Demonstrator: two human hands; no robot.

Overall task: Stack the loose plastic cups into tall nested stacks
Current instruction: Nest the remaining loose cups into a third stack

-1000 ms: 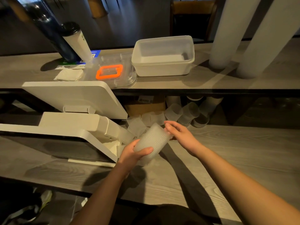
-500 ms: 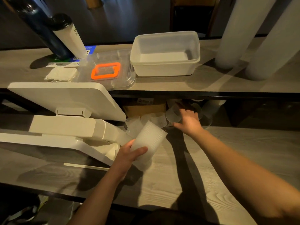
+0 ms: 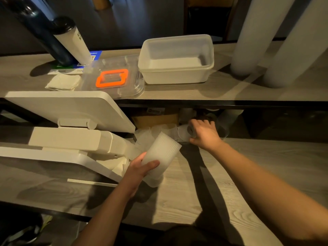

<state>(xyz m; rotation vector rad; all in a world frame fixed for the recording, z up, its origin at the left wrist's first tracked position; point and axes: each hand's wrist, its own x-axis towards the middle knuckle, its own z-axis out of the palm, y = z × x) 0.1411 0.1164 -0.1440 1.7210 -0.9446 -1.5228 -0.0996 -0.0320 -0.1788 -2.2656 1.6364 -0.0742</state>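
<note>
Under the far shelf [image 3: 195, 96], at the back of the tabletop [image 3: 186, 201], loose cups [image 3: 159, 130] lie in a heap, and the right hand [image 3: 204, 134] has its fingers [image 3: 192, 129] curled round one cup [image 3: 183, 133] there. Nearer and to the left, the left hand [image 3: 138, 170] grips a tilted nested stack [image 3: 160, 153], fingers wrapped round its lower part. This looks like the fetching step; the next move calls for bringing that cup back and sliding it squarely into the stack's open mouth.

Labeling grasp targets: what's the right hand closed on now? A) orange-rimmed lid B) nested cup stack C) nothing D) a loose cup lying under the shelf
D: the right hand curls round a loose cup lying on its side under the shelf; the left hand holds the nested cup stack.
</note>
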